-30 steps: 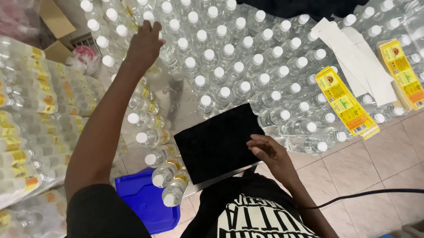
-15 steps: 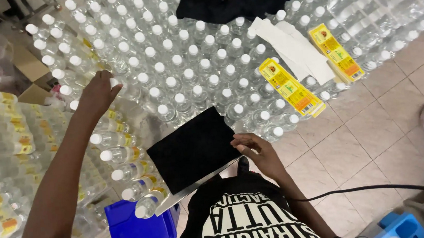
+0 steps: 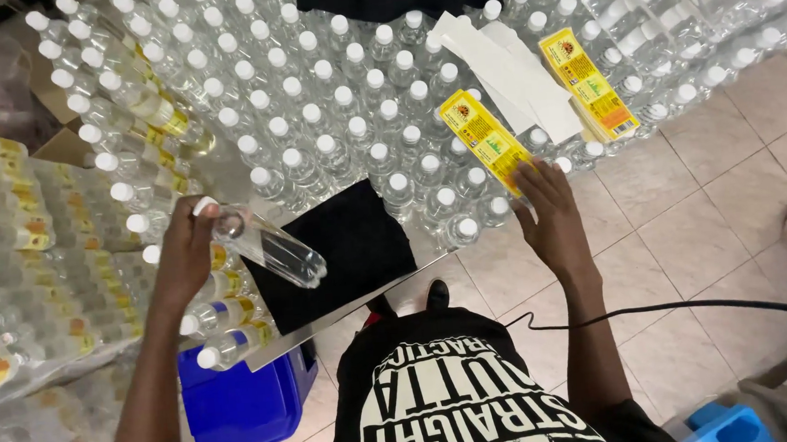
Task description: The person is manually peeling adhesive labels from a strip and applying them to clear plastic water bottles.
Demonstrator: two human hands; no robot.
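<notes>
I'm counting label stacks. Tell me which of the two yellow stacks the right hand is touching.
The right hand touches the nearer yellow label stack, left of the white strips; the other stack lies beyond them, untouched.

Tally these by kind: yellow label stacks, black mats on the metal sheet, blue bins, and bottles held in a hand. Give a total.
yellow label stacks: 2
black mat: 1
blue bin: 1
bottle held in the left hand: 1
Total: 5

The bottle [image 3: 266, 246] is clear glossy plastic; the cloth [image 3: 340, 243] matt black; the labels [image 3: 483, 138] glossy yellow paper; the floor [image 3: 690, 237] smooth tile.
</notes>
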